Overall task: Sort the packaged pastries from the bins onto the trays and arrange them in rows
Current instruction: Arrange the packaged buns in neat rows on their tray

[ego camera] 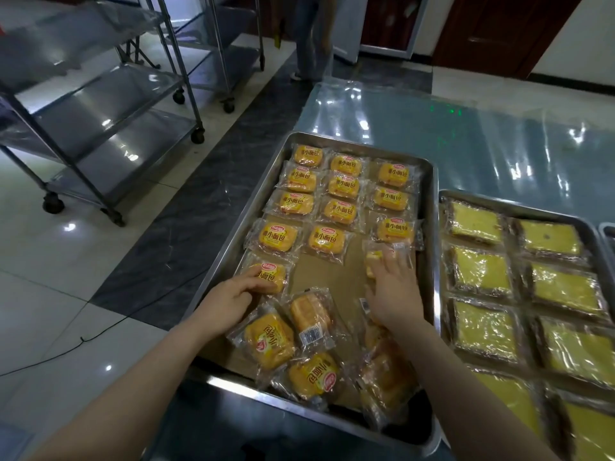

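Blur and the spread right hand (394, 294) obscure one packet (372, 259); left hand (229, 296) grips a labelled bun (274, 272).

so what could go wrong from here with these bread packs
The right hand presses the right-column pack close under the pack above; the wrappers could overlap and skew that column.
Both forearms cross the loose pile at the near end; a sweep might shove those packs onto placed ones.
The middle column is a row short beside the left-column pack that the left hand holds, so rows may end uneven.
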The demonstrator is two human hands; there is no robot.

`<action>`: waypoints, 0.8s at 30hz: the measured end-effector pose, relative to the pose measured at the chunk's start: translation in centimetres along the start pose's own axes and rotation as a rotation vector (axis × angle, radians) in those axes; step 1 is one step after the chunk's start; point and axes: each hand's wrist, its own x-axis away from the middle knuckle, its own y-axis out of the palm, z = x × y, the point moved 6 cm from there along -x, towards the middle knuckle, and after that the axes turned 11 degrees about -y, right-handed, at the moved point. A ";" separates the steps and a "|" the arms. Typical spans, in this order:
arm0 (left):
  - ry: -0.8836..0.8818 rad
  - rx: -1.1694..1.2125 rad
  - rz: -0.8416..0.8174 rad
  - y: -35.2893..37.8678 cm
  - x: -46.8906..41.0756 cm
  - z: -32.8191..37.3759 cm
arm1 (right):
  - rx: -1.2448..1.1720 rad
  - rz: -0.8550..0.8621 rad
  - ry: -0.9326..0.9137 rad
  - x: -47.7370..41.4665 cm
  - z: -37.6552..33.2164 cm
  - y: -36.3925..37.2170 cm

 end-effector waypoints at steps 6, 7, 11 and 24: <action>-0.051 -0.139 -0.064 0.8 0.2 1.7 | 0.005 -0.112 0.014 -0.8 -0.4 0.9; -0.061 -0.202 -0.079 1.2 0.3 1.8 | 0.006 -0.124 0.006 -0.9 -0.5 0.9; -0.056 -0.337 -0.087 2.2 0.8 1.6 | -0.119 -0.116 -0.030 -1.2 -0.4 0.3; 0.262 -0.479 0.243 3.9 2.3 5.9 | -0.157 -0.241 0.015 7.2 0.8 0.3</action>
